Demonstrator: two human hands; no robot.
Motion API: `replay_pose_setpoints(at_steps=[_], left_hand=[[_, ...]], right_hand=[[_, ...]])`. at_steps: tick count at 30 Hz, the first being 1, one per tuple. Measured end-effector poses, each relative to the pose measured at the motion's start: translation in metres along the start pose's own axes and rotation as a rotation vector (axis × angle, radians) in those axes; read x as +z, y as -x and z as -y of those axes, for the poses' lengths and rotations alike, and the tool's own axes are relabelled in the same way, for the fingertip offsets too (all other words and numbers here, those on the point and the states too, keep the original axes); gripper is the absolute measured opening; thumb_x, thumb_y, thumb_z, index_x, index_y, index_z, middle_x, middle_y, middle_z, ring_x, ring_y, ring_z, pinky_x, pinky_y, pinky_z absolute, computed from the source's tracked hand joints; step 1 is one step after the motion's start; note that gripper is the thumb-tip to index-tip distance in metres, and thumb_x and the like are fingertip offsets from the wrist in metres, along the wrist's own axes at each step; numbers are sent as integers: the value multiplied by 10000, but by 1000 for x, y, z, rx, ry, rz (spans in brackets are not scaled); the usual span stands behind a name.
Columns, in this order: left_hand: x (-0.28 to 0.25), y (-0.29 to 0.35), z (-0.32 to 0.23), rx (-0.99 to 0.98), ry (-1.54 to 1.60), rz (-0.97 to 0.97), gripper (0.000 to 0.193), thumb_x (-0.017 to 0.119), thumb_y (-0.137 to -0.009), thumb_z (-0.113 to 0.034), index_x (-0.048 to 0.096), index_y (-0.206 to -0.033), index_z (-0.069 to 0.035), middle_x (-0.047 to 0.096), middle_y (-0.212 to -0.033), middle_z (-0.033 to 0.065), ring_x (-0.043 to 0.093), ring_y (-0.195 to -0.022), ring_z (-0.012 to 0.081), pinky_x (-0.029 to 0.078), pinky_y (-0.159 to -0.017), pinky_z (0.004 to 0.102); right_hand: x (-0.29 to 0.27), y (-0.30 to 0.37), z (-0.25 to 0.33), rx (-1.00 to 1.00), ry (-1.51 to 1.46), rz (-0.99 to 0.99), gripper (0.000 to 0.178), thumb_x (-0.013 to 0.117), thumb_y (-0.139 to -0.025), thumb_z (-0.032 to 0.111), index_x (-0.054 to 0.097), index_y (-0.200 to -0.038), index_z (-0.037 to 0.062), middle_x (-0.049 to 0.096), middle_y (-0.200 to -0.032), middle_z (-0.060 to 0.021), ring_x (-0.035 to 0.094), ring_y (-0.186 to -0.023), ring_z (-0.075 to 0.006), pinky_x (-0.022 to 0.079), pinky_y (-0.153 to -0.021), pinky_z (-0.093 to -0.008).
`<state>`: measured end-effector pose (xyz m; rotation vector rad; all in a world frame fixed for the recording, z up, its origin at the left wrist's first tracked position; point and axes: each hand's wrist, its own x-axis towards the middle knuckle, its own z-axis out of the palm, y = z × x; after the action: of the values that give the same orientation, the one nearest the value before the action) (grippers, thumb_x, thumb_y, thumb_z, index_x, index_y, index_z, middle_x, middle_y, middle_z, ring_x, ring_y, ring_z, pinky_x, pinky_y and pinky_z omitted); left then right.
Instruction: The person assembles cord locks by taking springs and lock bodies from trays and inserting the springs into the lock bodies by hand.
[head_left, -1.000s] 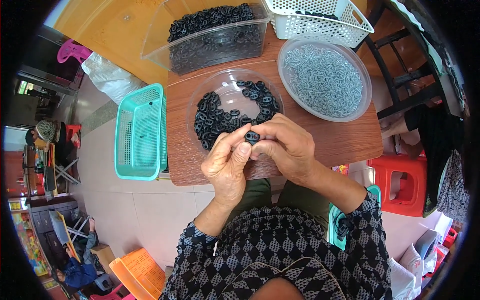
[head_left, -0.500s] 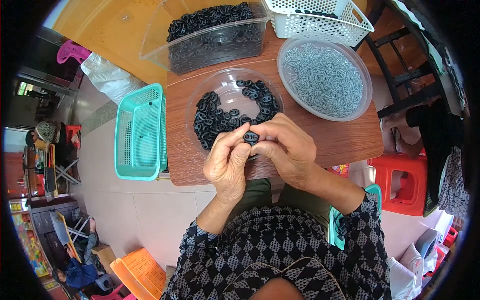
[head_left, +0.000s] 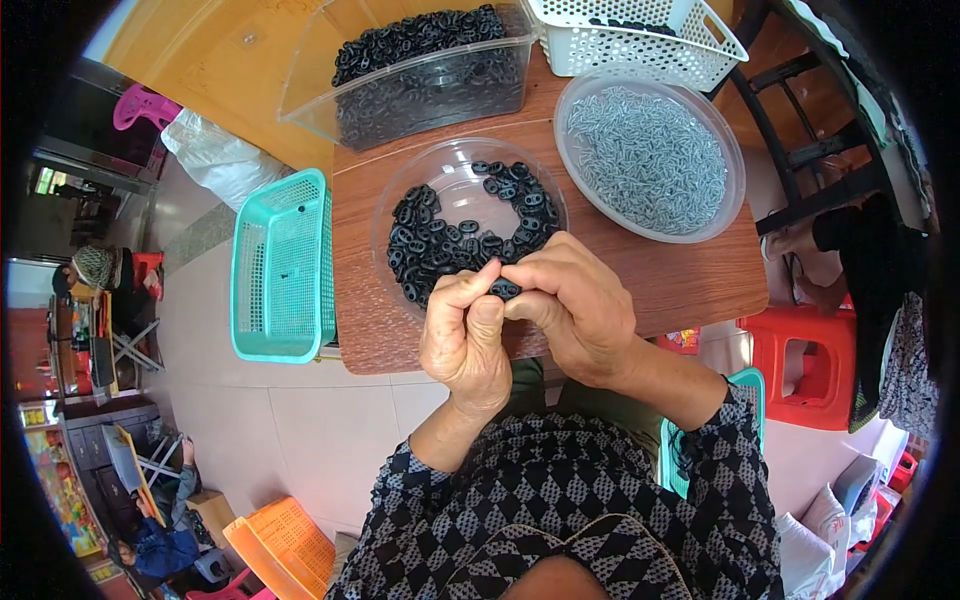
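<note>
Between both hands, over the near rim of a clear round bowl, is a small black two-hole cord lock. My left hand pinches its left side with thumb and forefinger. My right hand grips the other side, thumb below and bent forefinger above, so part of the piece is covered. Many similar black pieces lie in the bowl. To its right stands a round translucent tub full of small silvery springs.
A clear bin of black pieces and a white perforated basket stand at the back of the wooden table. A turquoise basket is at the left, a red stool at the right. Other people sit far left.
Both hands have shifted slightly toward me with the cord lock. The piece has tilted, its two-hole face now less exposed between the fingers.
</note>
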<state>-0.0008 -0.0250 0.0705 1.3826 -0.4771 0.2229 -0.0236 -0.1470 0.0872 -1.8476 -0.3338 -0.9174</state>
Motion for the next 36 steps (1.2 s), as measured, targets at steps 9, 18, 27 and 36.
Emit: replay_pose_setpoints(at_steps=[9,18,27,36], left_hand=[[1,-7,-21,-328,203,-67,228,575,-933,-136,574,-1079,40,618,-1040,102,561,-801,97,489,-707,242],[1,-5,-21,-294,185,26,276,635,-888,-96,612,-1119,53,634,-995,80,550,-778,82,481,-704,209],[0,-14,-22,-419,351,50,277,645,-874,-81,614,-1112,57,589,-856,35,564,-709,88,492,-639,201],[-5,-16,-19,-93,-106,146,298,644,-876,-118,616,-1111,62,583,-838,65,559,-672,115,481,-605,217]], right_hand=[[-5,-6,3,4,25,46,259,685,-740,59,590,-973,-4,579,-826,-105,520,-684,-248,427,-574,-329],[-11,-3,4,126,-42,52,240,664,-750,41,605,-980,1,576,-799,-85,517,-683,-218,424,-600,-322],[-11,-3,3,160,-70,42,223,620,-801,-1,616,-1023,-8,588,-823,-78,536,-621,-135,432,-556,-263],[-9,-3,18,688,-527,-13,165,597,-870,5,612,-1028,-41,597,-898,-50,590,-793,-90,489,-688,-225]])
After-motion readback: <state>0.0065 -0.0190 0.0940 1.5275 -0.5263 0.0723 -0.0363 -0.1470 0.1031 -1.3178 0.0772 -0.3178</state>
